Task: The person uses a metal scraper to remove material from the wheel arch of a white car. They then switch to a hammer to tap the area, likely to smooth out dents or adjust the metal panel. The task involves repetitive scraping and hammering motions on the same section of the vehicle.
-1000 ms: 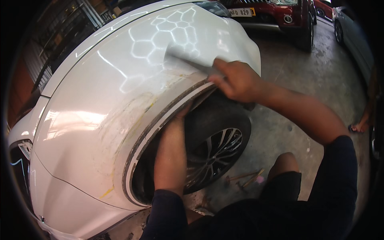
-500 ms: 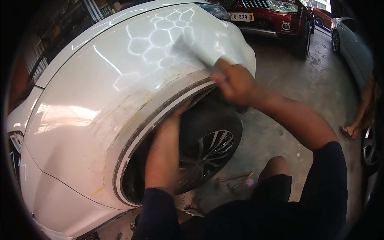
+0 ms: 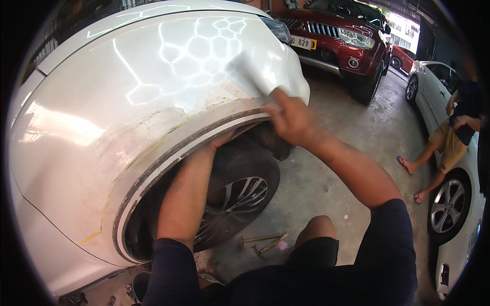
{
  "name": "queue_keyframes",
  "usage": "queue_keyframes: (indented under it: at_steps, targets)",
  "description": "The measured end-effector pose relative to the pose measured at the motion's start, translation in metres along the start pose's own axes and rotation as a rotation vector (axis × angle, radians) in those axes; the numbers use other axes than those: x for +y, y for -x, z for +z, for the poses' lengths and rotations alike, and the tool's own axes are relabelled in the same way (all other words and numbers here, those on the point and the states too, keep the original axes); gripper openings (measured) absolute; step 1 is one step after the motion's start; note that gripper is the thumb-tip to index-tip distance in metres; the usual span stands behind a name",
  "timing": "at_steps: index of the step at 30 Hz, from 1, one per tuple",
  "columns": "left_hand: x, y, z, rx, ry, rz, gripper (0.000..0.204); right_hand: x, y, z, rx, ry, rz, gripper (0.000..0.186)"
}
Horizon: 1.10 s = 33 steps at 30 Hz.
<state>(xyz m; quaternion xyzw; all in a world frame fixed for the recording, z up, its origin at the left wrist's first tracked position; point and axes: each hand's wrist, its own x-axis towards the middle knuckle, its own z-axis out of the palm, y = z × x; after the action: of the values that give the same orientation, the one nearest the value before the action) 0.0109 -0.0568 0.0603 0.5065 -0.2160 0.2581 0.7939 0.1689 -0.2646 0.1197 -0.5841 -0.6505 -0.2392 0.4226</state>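
Note:
My right hand [image 3: 292, 116] is closed around the handle end of a flat grey tool [image 3: 246, 72], smeared by motion, so its exact kind is unclear. The tool's broad end is over the white car's fender [image 3: 148, 66], above the wheel arch; whether it touches the panel I cannot tell. My left hand [image 3: 220, 139] reaches up under the arch lip [image 3: 176, 155], behind the fender, with its fingers hidden. Around the arch, the paint is scuffed, with dull patches and yellow streaks. Below my left forearm is the black tyre with a multi-spoke wheel [image 3: 240, 196].
Wooden-handled tools [image 3: 264, 239] lie on the concrete floor by the wheel, beside a small pink scrap [image 3: 283, 246]. A dark red vehicle [image 3: 337, 35] stands ahead. At the right, a person [image 3: 449, 137] in sandals is next to another white car [image 3: 426, 94].
My view has turned, bringing more of the person and the car at the right into sight. The right hand still grips the blurred tool over the fender; the left stays under the arch.

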Motion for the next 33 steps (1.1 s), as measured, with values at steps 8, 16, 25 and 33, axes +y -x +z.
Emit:
queue_keyframes:
  at_steps: [8,16,25,33]
  targets:
    - [0.003,0.000,0.022,0.310,0.701,0.022,0.073,0.007,0.000,0.001,-0.189,0.109,0.014,0.045]
    - [0.002,0.003,0.027,0.567,0.656,0.087,0.069,0.000,-0.002,0.002,-0.279,0.038,0.080,0.040]
    - [0.002,0.020,-0.007,0.359,0.831,0.064,0.071,-0.005,-0.007,-0.001,-0.177,0.005,0.067,0.039]
    - [0.002,0.025,-0.011,0.210,0.799,0.000,0.069,-0.010,-0.007,-0.003,-0.128,0.025,-0.001,0.038]
